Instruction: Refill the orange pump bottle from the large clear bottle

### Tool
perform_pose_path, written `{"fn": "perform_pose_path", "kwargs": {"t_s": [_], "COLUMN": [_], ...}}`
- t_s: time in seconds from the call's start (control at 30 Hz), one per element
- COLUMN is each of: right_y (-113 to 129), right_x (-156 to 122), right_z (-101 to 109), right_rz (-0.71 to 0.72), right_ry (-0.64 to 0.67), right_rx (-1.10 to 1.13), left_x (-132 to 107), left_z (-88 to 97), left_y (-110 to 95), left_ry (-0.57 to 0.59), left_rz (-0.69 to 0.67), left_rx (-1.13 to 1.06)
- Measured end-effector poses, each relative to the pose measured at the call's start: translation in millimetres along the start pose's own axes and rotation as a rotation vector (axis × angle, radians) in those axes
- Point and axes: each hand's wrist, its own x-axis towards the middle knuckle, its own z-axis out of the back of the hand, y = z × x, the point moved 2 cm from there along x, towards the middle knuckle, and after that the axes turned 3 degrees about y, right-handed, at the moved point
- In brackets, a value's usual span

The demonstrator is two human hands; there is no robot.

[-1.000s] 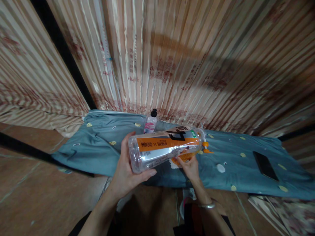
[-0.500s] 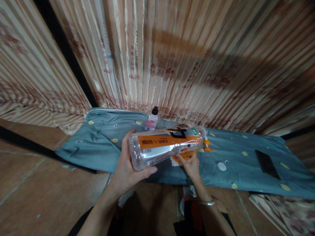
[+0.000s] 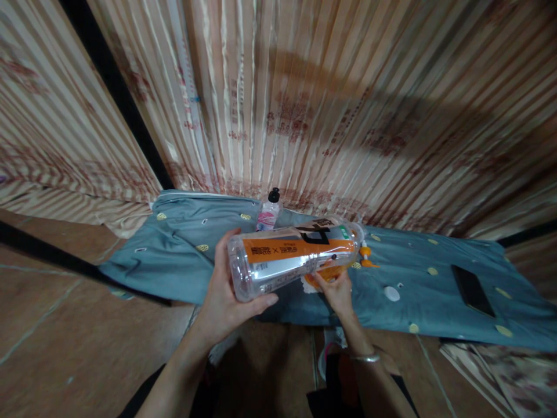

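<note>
A large clear plastic bottle with an orange, silver and black label lies tilted across the middle of the view, its neck toward the right. My left hand is closed round its base end, thumb below. Under the bottle's lower side, my right hand has its fingers bent against an orange bottle, which is mostly hidden. An orange and white pump head shows beside the clear bottle's neck, apparently belonging to the orange bottle. Behind stands a small clear bottle with a pink label and black cap.
A blue-green cloth with yellow patterns covers the low surface. On its right lie a white round disc and a black phone. A striped curtain hangs behind. Dark poles stand at the left.
</note>
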Motion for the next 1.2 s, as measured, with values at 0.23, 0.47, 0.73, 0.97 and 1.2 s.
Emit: {"fn": "perform_pose_path", "kwargs": {"t_s": [0.23, 0.47, 0.73, 0.97, 1.2], "right_y": [3.4, 2.8, -0.7, -2.2, -1.3], "right_x": [-0.8, -0.4, -0.7, -0.2, -0.9], "right_z": [-0.3, -0.8, -1.7, -1.6, -0.9], "right_rz": [-0.002, -0.015, -0.025, -0.013, -0.012], "right_ry": [-0.004, 0.001, 0.001, 0.009, 0.006], "right_rx": [0.030, 0.012, -0.003, 0.000, -0.018], "left_x": [0.1, -0.2, 0.9, 1.5, -0.2], "left_z": [1.6, 0.5, 0.8, -0.9, -0.5], "left_y": [1.9, 1.1, -2.2, -0.7, -1.7], "left_ry": [0.004, -0.003, -0.001, -0.005, -0.010], "left_rz": [0.000, -0.004, -0.015, 0.018, 0.024], "left_rx": [0.025, 0.021, 0.034, -0.007, 0.012]}}
